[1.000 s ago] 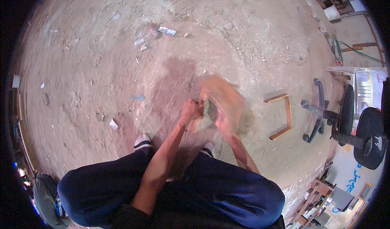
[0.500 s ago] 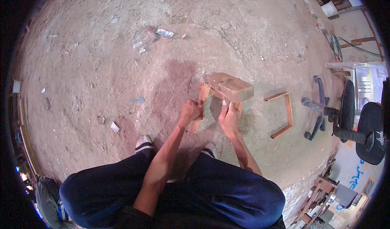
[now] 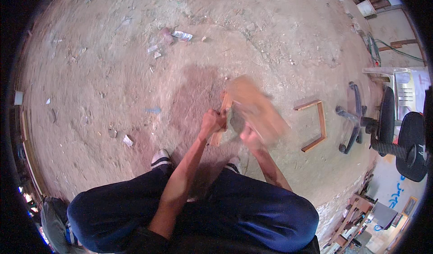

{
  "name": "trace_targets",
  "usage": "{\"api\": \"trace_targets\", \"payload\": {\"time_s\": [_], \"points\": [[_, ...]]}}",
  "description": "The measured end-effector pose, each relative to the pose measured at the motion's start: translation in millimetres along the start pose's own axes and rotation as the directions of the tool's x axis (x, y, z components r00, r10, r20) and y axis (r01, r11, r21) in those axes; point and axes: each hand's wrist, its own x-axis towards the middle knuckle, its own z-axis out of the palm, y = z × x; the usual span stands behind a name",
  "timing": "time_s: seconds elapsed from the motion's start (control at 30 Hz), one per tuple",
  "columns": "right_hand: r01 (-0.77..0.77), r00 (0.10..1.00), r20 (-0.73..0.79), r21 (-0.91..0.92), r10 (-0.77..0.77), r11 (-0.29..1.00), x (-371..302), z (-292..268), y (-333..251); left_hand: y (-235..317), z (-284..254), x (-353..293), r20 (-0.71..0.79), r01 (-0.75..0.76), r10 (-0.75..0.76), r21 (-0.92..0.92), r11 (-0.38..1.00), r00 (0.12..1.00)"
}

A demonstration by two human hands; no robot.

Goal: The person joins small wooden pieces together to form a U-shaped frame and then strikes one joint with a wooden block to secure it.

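In front of my feet stands a wooden frame (image 3: 218, 138) of narrow light-brown slats, partly hidden by my hands and the mallet. My left hand (image 3: 213, 122) is closed around its left slat. A thick wooden mallet (image 3: 257, 106), smeared by motion, covers the frame's far corner and right side. The fingers of my right hand (image 3: 251, 136) curl round below the mallet's block-shaped head, gripping it; the handle is mostly out of sight. Whether the head touches the frame I cannot tell.
A three-sided wooden frame piece (image 3: 321, 118) lies on the dirt floor to the right. Beyond it are an office chair (image 3: 358, 118) tipped on its side and a white plastic chair (image 3: 401, 91). Crumpled foil scraps (image 3: 182, 36) and a paper bit (image 3: 128, 140) litter the ground.
The mallet has swung down and toward me, turning and blurring, and now hides the frame's right side. My right hand has dropped slightly nearer; my left hand stays in place.
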Motion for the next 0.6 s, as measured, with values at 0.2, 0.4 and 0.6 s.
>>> {"api": "trace_targets", "payload": {"time_s": [0.2, 0.4, 0.6], "points": [[-0.457, 0.836, 0.378, 0.081, 0.397, 0.886, 45.4, 0.1, -42.9, -33.8, -0.9, 20.6, -0.091, -0.031, 0.033, 0.023, 0.999, 0.995], [-0.350, 0.936, 0.108, 0.223, 0.334, 0.910, 73.2, -43.8, -63.7, -42.1, -4.6, 23.6, -0.032, 0.042, -0.043, -0.035, 0.999, 0.999], [-0.279, 0.942, -0.053, 0.419, 0.331, 0.864, 60.8, -77.9, -75.0, -26.2, -4.8, 12.7, -0.034, 0.018, -0.018, 0.018, 1.000, 0.999]]}}
